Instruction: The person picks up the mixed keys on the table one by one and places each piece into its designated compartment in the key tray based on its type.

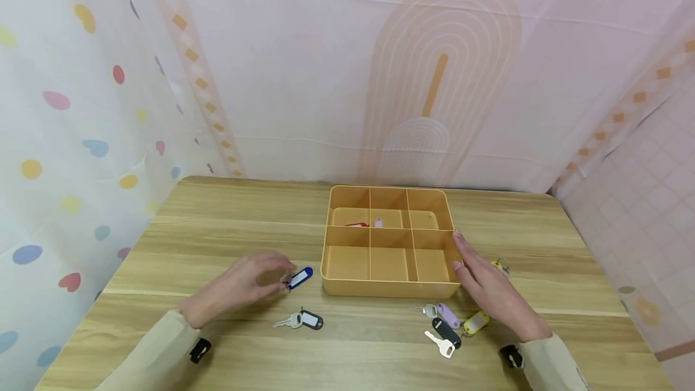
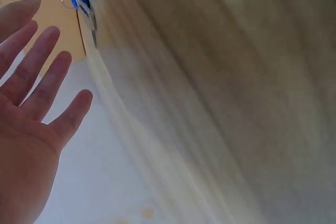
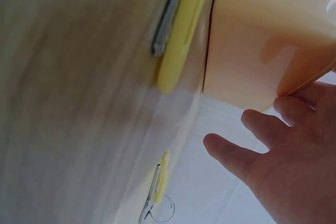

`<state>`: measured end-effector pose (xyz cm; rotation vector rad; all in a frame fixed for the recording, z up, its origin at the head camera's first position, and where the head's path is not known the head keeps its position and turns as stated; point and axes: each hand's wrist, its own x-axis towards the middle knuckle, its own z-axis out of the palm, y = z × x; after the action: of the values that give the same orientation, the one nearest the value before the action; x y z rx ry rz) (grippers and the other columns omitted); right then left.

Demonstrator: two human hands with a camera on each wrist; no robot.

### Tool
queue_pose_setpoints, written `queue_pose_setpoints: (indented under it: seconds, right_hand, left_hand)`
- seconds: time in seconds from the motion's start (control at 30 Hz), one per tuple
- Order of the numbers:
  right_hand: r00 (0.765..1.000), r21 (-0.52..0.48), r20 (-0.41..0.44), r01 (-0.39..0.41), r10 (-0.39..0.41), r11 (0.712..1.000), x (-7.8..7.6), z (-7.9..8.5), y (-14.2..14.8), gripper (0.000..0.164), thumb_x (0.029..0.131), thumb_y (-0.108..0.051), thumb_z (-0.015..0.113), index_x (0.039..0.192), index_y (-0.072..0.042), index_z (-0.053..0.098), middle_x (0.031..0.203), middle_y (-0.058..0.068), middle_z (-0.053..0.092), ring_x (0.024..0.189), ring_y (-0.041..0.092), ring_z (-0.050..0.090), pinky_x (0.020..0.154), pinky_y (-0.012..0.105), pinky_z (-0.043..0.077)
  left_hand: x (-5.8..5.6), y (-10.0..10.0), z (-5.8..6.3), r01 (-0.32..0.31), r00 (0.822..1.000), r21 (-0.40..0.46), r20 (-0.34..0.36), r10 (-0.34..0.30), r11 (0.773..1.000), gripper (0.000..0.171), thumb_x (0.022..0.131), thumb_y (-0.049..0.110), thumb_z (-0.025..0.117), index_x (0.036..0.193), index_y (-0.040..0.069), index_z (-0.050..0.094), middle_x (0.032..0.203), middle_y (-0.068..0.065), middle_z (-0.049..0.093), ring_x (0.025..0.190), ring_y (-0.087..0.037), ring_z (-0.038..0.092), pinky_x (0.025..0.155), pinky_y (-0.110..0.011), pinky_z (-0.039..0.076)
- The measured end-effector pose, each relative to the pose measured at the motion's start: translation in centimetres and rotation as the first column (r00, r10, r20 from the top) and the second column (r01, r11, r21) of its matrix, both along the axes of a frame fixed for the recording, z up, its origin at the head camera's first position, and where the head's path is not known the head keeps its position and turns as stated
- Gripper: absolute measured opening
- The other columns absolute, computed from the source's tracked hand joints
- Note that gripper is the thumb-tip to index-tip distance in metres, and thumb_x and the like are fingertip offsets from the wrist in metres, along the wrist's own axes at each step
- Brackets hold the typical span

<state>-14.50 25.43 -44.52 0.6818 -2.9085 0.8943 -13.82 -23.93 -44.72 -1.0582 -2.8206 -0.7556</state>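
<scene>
Hands (image 1: 239, 285) at blue-tagged key (image 1: 300, 278), orange box (image 1: 388, 288)

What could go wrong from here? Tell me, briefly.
The left hand might fumble the blue tag, which it doesn't visibly grip. A purple tag, black tag and yellow tag lie close together, so lifting one could drag another. The right hand, touching the box, could push it aside.
</scene>
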Motion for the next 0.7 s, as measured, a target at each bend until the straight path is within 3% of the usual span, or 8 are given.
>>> queue_pose_setpoints:
  seconds: [0.23,0.7]
  right_hand:
    - [1.000,0.002,0.001,0.005,-0.005,1.000,0.11,0.06,-0.04,0.060,0.114,-0.030,0.041,0.165,-0.005,0.022,0.169,0.018,0.022,0.151,0.040,0.030,0.117,0.062,0.029]
    - [1.000,0.000,-0.001,0.008,-0.008,1.000,0.14,-0.09,-0.13,0.060,0.114,-0.030,0.041,0.164,-0.005,0.023,0.169,0.018,0.023,0.150,0.040,0.031,0.118,0.062,0.030]
  left_hand:
    - [0.17,0.06,-0.39,-0.016,0.999,-0.022,0.039,0.017,1.000,0.030,0.089,0.011,0.081,0.118,0.010,0.075,0.117,-0.003,0.074,0.107,-0.025,0.070,0.095,-0.049,0.057]
    - [-0.01,0.21,-0.80,0.010,0.998,-0.024,0.069,-0.009,1.000,0.020,0.089,0.006,0.079,0.106,0.016,0.078,0.109,0.005,0.072,0.102,-0.016,0.068,0.091,-0.041,0.059]
